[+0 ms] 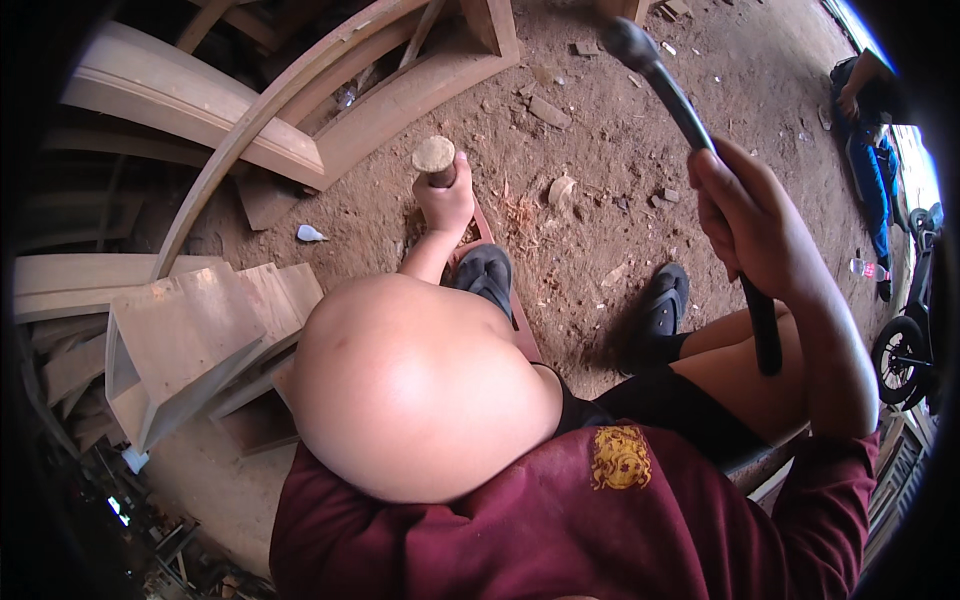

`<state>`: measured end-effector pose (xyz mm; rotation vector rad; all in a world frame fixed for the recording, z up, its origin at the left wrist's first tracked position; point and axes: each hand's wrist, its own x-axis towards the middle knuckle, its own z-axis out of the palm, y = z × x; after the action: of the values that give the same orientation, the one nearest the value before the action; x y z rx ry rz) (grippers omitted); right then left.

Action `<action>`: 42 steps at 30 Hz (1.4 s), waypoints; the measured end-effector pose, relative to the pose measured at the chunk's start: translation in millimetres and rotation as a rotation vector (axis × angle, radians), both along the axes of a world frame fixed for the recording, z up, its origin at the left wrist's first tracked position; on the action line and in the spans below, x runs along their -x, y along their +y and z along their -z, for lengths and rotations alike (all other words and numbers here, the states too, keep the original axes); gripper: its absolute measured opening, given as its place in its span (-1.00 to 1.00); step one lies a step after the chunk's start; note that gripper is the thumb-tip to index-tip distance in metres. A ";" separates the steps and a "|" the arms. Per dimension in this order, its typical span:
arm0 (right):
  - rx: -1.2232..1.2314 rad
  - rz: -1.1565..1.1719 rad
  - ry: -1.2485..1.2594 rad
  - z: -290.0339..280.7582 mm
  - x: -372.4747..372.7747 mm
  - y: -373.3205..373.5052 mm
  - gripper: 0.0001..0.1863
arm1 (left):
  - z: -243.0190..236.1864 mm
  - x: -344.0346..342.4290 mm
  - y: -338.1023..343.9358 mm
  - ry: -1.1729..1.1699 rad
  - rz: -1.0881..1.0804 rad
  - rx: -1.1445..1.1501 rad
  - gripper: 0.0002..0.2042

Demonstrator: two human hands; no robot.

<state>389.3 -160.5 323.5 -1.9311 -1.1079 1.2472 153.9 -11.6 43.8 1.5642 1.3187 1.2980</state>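
My left hand is closed round the handle of a wooden-handled chisel, its flat, pale, worn end facing up. The blade is hidden below my fist. Under that hand lies a reddish-brown wooden piece, beside my left sandalled foot and partly covered by it. Raised at the right, my right hand grips a hammer with a dark shaft. The hammer's rounded head is at the upper middle, slightly blurred and apart from the chisel. Wood shavings lie near the piece.
Curved wooden frames stand at the upper left, with pale boxed boards below them. A small white bottle and wood scraps lie on the dirt floor. At the right are another person and a two-wheeled vehicle.
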 end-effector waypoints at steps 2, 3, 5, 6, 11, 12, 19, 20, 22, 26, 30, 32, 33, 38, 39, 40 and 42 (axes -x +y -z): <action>-0.155 -0.139 -0.075 -14.3 10.0 15.4 -0.66 | 0.1 16.4 6.0 0.019 -0.001 0.033 -0.69; -0.186 -0.142 -0.096 -17.6 13.8 20.8 -0.66 | 7.3 8.1 9.5 -0.032 -0.006 0.051 -0.69; -0.270 -0.187 -0.117 -36.6 27.2 36.1 -0.65 | 10.0 11.2 14.1 -0.229 -0.017 0.208 -0.69; -0.228 -0.183 0.013 -53.1 36.1 44.8 -0.65 | 14.7 17.6 16.3 -0.296 -0.036 0.207 -0.70; -0.305 -0.132 0.037 -91.0 78.0 69.1 -0.59 | 20.8 18.4 12.3 -0.267 -0.042 0.172 -0.73; -0.399 -0.158 0.002 -85.2 83.3 68.1 -0.60 | 25.7 24.6 15.2 -0.306 -0.051 0.140 -0.74; -0.484 -0.361 -0.551 75.2 101.7 83.6 -0.66 | 8.7 5.0 8.5 -0.126 0.096 0.088 -0.81; -0.169 -0.650 -0.679 78.9 106.4 86.7 -0.66 | 7.1 11.1 8.4 -0.100 0.120 0.123 -0.82; -0.198 -0.641 -0.517 79.9 102.5 95.0 -0.66 | 6.3 7.6 4.9 -0.139 0.038 -0.009 -0.82; -0.738 -0.434 -0.535 28.8 104.7 115.5 -0.68 | 5.3 13.9 3.6 -0.151 0.032 0.093 -0.83; -0.655 -0.214 -0.450 -14.3 120.4 120.1 -0.67 | 4.4 20.9 7.1 -0.161 -0.065 0.057 -0.82; -0.572 -0.378 -0.581 53.8 113.3 110.5 -0.68 | 4.1 6.6 11.2 -0.231 -0.068 0.004 -0.78; -0.458 -0.481 -0.607 101.2 106.2 108.1 -0.68 | 0.0 1.8 8.4 -0.159 -0.074 0.043 -0.77; -0.440 -0.493 -0.556 42.6 102.4 124.0 -0.63 | 18.9 20.7 14.0 -0.078 -0.040 0.147 -0.73; -0.627 -0.395 -0.540 23.2 105.6 124.9 -0.64 | 23.3 21.3 13.9 -0.104 -0.038 0.144 -0.74; -0.805 -0.344 -0.482 5.2 107.9 130.3 -0.66 | 26.3 21.4 11.4 -0.130 -0.026 0.146 -0.74; -1.001 -0.265 -0.383 -29.4 111.2 134.8 -0.70 | 23.6 25.4 14.4 -0.190 -0.020 0.128 -0.74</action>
<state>278.1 -25.7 352.9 -1.2599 -1.7746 0.2599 128.5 2.8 20.2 1.3096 1.2736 1.3132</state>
